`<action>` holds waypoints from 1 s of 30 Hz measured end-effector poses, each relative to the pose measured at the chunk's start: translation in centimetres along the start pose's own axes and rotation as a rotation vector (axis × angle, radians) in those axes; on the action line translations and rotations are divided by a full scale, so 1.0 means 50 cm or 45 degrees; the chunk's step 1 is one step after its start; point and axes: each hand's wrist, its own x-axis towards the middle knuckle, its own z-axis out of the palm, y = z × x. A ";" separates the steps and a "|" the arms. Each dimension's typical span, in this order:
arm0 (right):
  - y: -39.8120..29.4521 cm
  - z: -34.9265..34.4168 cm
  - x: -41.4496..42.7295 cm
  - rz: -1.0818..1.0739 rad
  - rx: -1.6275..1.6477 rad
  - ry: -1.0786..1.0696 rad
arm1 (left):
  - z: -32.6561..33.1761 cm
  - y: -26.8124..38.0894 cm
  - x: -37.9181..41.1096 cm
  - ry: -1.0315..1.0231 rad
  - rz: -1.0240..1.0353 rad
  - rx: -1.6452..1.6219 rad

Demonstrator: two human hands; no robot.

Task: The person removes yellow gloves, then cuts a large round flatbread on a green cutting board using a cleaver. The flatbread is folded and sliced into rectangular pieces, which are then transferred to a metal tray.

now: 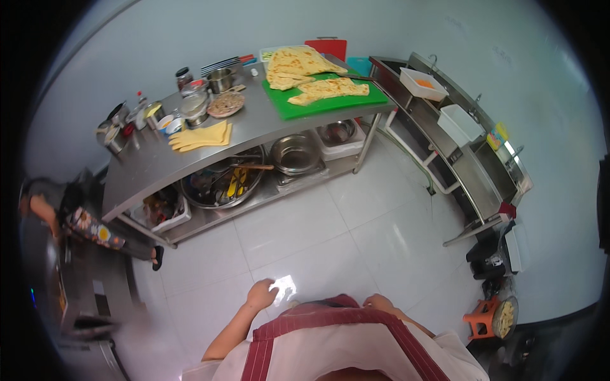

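My left hand (262, 294) hangs over the tiled floor, its thumb apart from loosely curled fingers, with nothing seen in it. Beside the dark red apron (324, 316) is my right hand (378, 302), its fingers partly hidden at the apron's edge. Neither hand touches the steel worktable (259, 119) ahead. On it, browned flatbread pieces (300, 59) lie on a green cutting board (310, 108), and a knife (355, 76) rests at the board's back right. Yellow rubber gloves (202, 136) lie near the front edge. Behind them stands a bowl of minced food (226, 104).
Steel sinks (479, 183) with white plastic tubs (460, 125) line the right wall. A green hose (405, 150) runs along the floor. An orange stool (481, 318) stands lower right. Another person (97, 229) is at the left beside steel kitchen equipment (90, 281). Large pans (295, 155) fill the undershelf.
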 end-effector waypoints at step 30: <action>0.373 -1.289 1.153 -0.173 0.207 1.115 | -0.133 0.498 0.956 0.250 0.054 -0.335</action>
